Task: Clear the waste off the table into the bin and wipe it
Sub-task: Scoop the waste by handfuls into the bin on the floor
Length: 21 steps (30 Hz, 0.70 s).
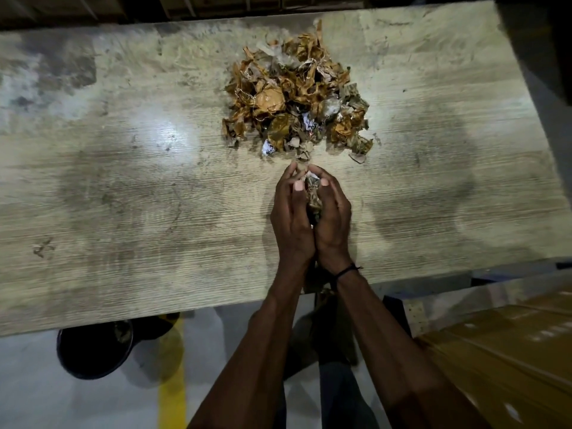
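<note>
Two bare hands are cupped together over a wooden table, holding a small wad of crumpled scraps between them. The left hand and the right hand press side by side, heels of the palms touching, fingers curled inward around the wad so that only a strip of brownish paper and a bit of white show between the thumbs. The grip is narrow and closed around the scraps. A thin black band circles the right wrist. Both forearms reach up from the bottom of the view, over the near edge of the table.

Just beyond the fingertips, toward the far side of the table, lies the main pile of waste: a loose heap of torn and crumpled brown and orange paper, bits of clear plastic, thin threads and a few white scraps. The nearest scraps of the pile sit almost touching the fingertips. A few stray pieces lie just to the right of the pile's near edge.

The table has a pale, worn wood-grain surface with dark smudges and a bright patch of reflected light to the left of the pile.

Below the table's near edge, to the left of the pile and well apart from it, a dark round bin stands on a grey floor, partly hidden under the tabletop. A yellow floor stripe runs beside the bin. To the right of the arms, near the table's corner, sit brown cardboard boxes.
</note>
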{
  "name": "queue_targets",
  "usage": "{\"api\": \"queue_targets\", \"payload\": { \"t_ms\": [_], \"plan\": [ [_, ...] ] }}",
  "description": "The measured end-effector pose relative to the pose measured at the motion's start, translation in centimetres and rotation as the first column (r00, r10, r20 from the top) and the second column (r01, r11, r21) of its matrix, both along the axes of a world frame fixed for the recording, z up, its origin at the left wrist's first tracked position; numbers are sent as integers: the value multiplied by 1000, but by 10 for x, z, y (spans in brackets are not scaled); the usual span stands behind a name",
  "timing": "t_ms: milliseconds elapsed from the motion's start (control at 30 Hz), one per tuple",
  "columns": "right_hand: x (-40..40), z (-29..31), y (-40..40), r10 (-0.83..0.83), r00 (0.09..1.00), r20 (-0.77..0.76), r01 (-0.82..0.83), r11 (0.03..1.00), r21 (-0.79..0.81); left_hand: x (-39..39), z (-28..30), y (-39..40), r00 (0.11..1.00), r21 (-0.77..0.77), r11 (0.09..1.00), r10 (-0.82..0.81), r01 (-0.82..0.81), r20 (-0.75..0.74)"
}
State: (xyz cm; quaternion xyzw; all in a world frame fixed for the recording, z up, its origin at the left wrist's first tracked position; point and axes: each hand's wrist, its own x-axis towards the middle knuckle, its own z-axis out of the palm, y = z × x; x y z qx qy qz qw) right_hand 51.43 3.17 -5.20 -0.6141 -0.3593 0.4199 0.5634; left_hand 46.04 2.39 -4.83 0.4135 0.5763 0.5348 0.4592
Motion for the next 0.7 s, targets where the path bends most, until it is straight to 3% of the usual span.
{"api": "queue_targets", "payload": {
  "t_ms": [267, 500, 700],
  "plan": [
    [3, 5, -1, -80, 952, -294, 62, 996, -70, 8, 8, 4, 977, -137, 989, 88, -62, 195],
    [-9, 20, -13, -119, 801, -586, 42, 989, -144, 0, 20, -7, 943, -212, 961, 230, -180, 240],
    [-25, 62, -25, -32, 836, -547, -16, 996, -83, -16, 65, -23, 926, -184, 959, 261, -216, 272]
  ]
}}
